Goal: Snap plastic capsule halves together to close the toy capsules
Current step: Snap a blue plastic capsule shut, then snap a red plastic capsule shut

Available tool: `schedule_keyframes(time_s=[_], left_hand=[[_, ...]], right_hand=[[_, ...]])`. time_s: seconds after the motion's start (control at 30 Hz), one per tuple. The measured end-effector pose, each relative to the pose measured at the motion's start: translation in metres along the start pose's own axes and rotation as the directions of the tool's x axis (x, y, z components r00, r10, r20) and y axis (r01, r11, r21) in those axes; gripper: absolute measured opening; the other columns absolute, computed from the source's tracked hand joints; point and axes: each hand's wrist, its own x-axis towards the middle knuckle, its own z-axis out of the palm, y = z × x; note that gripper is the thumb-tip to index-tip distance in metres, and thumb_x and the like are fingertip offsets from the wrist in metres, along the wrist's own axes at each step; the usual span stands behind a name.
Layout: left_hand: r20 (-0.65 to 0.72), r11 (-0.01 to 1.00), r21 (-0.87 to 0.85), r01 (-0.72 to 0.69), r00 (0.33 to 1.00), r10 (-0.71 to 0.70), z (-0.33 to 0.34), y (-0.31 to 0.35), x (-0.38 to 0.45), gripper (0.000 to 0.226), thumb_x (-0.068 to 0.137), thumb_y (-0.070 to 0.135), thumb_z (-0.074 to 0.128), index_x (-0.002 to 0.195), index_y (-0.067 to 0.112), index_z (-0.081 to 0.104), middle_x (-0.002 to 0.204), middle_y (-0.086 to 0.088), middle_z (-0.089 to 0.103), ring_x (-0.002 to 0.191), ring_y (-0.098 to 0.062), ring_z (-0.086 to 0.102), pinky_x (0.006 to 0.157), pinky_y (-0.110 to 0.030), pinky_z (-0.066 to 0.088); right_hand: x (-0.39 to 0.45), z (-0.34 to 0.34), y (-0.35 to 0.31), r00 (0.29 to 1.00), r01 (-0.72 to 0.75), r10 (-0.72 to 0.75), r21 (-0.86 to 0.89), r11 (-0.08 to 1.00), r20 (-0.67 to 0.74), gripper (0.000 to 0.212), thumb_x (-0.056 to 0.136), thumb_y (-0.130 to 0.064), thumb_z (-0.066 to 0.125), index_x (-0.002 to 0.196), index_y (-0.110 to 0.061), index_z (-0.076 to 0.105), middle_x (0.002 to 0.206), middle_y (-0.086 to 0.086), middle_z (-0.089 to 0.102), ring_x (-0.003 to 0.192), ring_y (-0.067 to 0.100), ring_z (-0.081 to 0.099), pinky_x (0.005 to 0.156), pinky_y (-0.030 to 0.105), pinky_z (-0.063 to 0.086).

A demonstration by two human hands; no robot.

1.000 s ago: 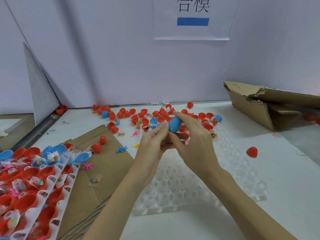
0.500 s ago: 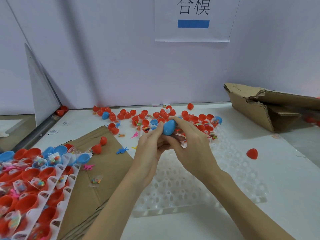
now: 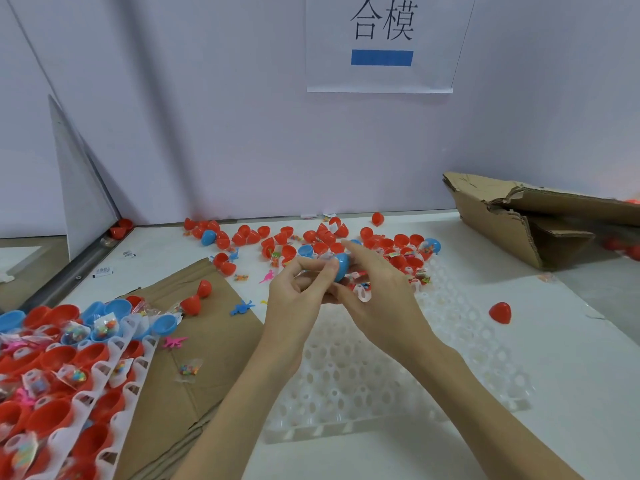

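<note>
filled red capsule halves [image 3: 52, 415] sit in a white tray [image 3: 104, 434] at left. at centre, the left hand [image 3: 299, 299] and right hand [image 3: 377, 292] pinch a blue capsule half [image 3: 343, 266] between curled fingertips above an empty white tray [image 3: 381, 382]; a lone red half [image 3: 500, 312] lies right.

Our left hand [image 3: 294, 299] and right hand [image 3: 381, 292] meet at centre, forearms converging, fingertips pinched inward in a shared grip.

Blue capsule half [image 3: 343, 266] between hands [image 3: 346, 296]
</note>
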Motion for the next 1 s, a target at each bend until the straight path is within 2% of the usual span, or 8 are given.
schedule_keyframes(time_s=[0.17,0.27,0.37,0.47,0.6,0.7,0.87,1.0], left_hand=[[-0.016,0.996,0.089,-0.017,1.000,0.019,0.000,-0.004,0.004,0.029,0.096,0.043,0.065,0.108,0.016,0.065,0.085,-0.004,0.079,0.077,-0.025,0.077,0.066,-0.021,0.060],[-0.057,0.999,0.040,-0.016,0.998,0.018,-0.003,-0.002,0.007,0.046,0.096,0.056,0.049,0.112,0.015,0.061,0.080,-0.008,0.078,0.069,-0.023,0.075,0.061,-0.023,0.059],[-0.132,0.998,-0.023,-0.060,0.990,0.056,-0.011,-0.002,0.010,0.044,0.106,0.047,0.045,0.112,0.007,0.063,0.074,-0.011,0.075,0.063,-0.022,0.072,0.057,-0.023,0.058],[-0.199,0.997,-0.021,-0.077,0.977,0.072,-0.015,-0.003,0.013,0.042,0.108,0.042,0.045,0.111,0.004,0.063,0.069,-0.010,0.074,0.059,-0.020,0.070,0.055,-0.023,0.058],[-0.208,0.997,0.005,-0.071,0.976,0.070,-0.016,-0.002,0.014,0.041,0.109,0.040,0.043,0.109,0.005,0.066,0.067,-0.009,0.073,0.058,-0.019,0.069,0.055,-0.022,0.058],[-0.207,0.997,0.012,-0.074,0.976,0.075,-0.017,-0.001,0.014,0.040,0.109,0.039,0.043,0.104,0.007,0.068,0.068,-0.009,0.073,0.059,-0.018,0.069,0.056,-0.023,0.057],[-0.275,0.991,0.092,-0.097,0.954,0.119,-0.021,-0.005,0.018,0.025,0.109,0.025,0.050,0.096,0.014,0.067,0.070,-0.003,0.073,0.060,-0.013,0.067,0.054,-0.018,0.055],[-0.295,0.945,0.311,-0.104,0.934,0.200,-0.027,-0.010,0.019,0.006,0.104,0.015,0.060,0.102,0.019,0.064,0.088,0.004,0.070,0.083,-0.013,0.067,0.067,-0.019,0.052]], right_hand=[[0.004,-0.003,0.006,0.999,0.025,-0.026,-0.047,0.999,-0.020,0.034,0.093,-0.034,0.070,0.122,-0.017,0.067,0.108,-0.007,0.062,0.085,0.005,0.060,0.081,0.012,0.052],[0.017,-0.016,0.011,0.949,-0.264,0.297,0.246,0.933,-0.110,0.041,0.094,-0.053,0.054,0.094,-0.016,0.072,0.076,-0.007,0.068,0.069,0.007,0.065,0.066,0.013,0.051],[0.039,-0.041,0.022,0.720,-0.503,0.668,0.804,0.317,0.187,0.059,0.100,-0.056,0.043,0.099,-0.006,0.074,0.069,-0.001,0.067,0.060,0.009,0.062,0.062,0.017,0.053],[0.070,-0.070,0.041,0.699,-0.397,0.671,0.915,0.074,0.249,0.069,0.104,-0.056,0.033,0.109,0.000,0.072,0.073,0.002,0.059,0.063,0.008,0.053,0.059,0.017,0.048],[0.120,-0.101,0.056,0.651,-0.270,0.751,0.958,0.096,0.108,0.076,0.105,-0.059,0.019,0.111,0.002,0.064,0.089,0.005,0.060,0.073,0.012,0.057,0.063,0.019,0.047],[0.127,-0.104,0.059,0.650,-0.362,0.757,0.904,0.227,0.070,0.065,0.108,-0.052,0.024,0.116,0.001,0.061,0.101,0.007,0.066,0.083,0.015,0.064,0.068,0.021,0.051],[0.079,-0.074,0.053,0.717,-0.504,0.691,0.753,0.422,0.093,0.043,0.110,-0.028,0.038,0.105,-0.002,0.072,0.081,0.005,0.067,0.066,0.011,0.062,0.060,0.021,0.051],[0.039,-0.050,0.043,0.770,-0.510,0.636,0.640,0.575,0.043,0.045,0.110,-0.029,0.038,0.099,-0.006,0.076,0.074,0.003,0.069,0.066,0.012,0.065,0.061,0.020,0.052]])
